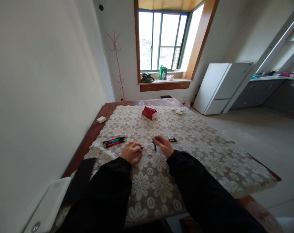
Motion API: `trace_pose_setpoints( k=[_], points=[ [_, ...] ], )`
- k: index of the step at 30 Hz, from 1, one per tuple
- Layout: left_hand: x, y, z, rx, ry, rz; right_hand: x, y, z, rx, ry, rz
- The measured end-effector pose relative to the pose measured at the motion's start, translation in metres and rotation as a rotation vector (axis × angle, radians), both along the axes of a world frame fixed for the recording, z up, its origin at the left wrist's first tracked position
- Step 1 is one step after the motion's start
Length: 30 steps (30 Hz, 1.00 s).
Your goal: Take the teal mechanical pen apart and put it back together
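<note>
My right hand (164, 146) is closed, pinching a blue and black pen barrel (155, 145) nearly upright between thumb and fingers. My left hand (131, 153) is curled low over the tablecloth, closed on a small black pen part (141, 148) that sticks out at its fingertips. From beside the left thumb a thin white rod (149, 154), like a pen refill, stretches toward the right; whether the hand touches it I cannot tell. Several red, blue and black pens (114, 141) lie in a bunch to the left. Beyond my right hand lie a few more pens (172, 139).
A floral tablecloth (159, 191) covers the dark wooden table (88, 137). Farther back sit a red tissue pack (149, 112), crumpled white tissues (179, 111) and a white box-shaped item (101, 119). A wall (52, 81) runs close along the left side.
</note>
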<state>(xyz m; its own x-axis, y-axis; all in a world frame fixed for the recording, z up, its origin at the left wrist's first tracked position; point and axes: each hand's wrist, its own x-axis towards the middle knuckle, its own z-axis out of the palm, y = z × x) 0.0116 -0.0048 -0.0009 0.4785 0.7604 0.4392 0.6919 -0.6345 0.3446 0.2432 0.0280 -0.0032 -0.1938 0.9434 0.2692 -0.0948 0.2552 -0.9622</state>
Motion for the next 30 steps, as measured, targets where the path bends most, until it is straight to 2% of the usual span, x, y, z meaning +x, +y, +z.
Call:
trace_pose_setpoints(
  k=[5, 11, 15, 19, 26, 30],
  points=[
    [0.0, 0.0, 0.0, -0.006, -0.008, 0.004, -0.001, -0.002, 0.0, 0.087, -0.068, 0.011],
    [0.001, -0.001, 0.007, 0.061, -0.087, 0.137, -0.002, -0.008, 0.006, 0.249, -0.13, -0.103],
    [-0.001, 0.001, 0.004, 0.033, -0.112, 0.244, -0.003, -0.015, 0.01, 0.412, -0.307, -0.193],
    [-0.003, 0.001, 0.001, 0.04, -0.149, 0.306, -0.002, -0.017, 0.011, 0.489, -0.354, -0.208],
    [-0.004, 0.0, 0.001, 0.09, -0.175, 0.326, -0.001, -0.015, 0.007, 0.55, -0.43, -0.174],
    [-0.003, 0.0, 0.002, 0.11, -0.194, 0.269, -0.002, -0.014, 0.005, 0.539, -0.443, -0.178]
  ],
)
